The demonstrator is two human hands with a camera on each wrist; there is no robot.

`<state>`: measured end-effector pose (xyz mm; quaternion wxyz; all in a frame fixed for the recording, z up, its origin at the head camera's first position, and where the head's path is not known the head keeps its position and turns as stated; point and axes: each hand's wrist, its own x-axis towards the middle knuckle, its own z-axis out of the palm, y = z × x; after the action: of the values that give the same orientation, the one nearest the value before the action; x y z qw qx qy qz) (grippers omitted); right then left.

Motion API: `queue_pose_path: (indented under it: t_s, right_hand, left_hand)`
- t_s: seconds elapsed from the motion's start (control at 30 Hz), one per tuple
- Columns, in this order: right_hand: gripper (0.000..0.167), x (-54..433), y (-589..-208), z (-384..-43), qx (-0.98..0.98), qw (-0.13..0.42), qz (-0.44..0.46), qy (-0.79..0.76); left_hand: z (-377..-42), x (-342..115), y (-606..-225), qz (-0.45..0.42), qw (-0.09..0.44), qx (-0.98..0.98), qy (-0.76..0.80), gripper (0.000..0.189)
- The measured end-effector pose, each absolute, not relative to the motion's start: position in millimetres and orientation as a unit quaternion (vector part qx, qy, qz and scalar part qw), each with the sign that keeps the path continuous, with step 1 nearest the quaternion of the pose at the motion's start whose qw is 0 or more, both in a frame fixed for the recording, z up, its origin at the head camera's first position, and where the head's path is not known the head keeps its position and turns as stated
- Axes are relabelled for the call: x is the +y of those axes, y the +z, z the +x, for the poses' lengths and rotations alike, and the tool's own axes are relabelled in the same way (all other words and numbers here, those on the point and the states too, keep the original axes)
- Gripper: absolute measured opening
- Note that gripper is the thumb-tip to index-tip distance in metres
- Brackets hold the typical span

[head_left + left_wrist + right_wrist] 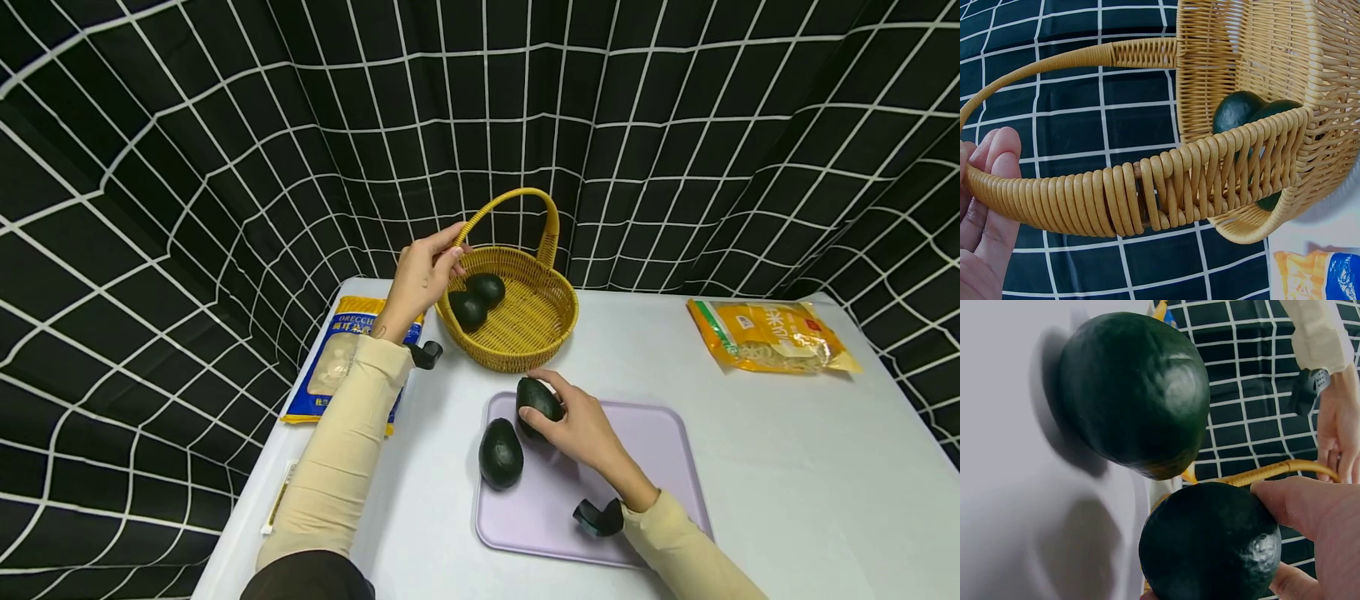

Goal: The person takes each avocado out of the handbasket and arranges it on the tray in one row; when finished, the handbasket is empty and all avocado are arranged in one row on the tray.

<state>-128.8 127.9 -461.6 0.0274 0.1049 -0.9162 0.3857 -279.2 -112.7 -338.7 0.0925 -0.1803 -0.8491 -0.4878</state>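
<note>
My left hand [426, 273] grips the arched handle [1085, 199] of a yellow wicker basket [517, 350] on its left side. Inside the basket, two dark green avocados [477, 302] lie together against the left wall. With thumb and fingers around it, my right hand [581, 422] holds another avocado [1210, 544] over the far left part of a pale purple tray [592, 546]. Just beside it, a further avocado [501, 454] rests on the tray's left edge; it looms large in the right wrist view.
A blue and yellow pasta bag [330, 362] lies left of the basket, partly under my left forearm. On the right of the white table [787, 467] is an orange and yellow noodle bag [772, 336]. A black gridded cloth [660, 150] hangs behind.
</note>
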Motion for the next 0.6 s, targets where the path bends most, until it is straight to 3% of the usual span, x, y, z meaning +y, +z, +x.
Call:
queue_pose_path:
  t_s: [0.6]
  right_hand:
    - [0.050,125,-469,-112,-0.931,0.007,0.092,0.353]
  left_hand:
    - [-280,-113,-339,-0.178,0.091,-0.848,-0.491,0.041]
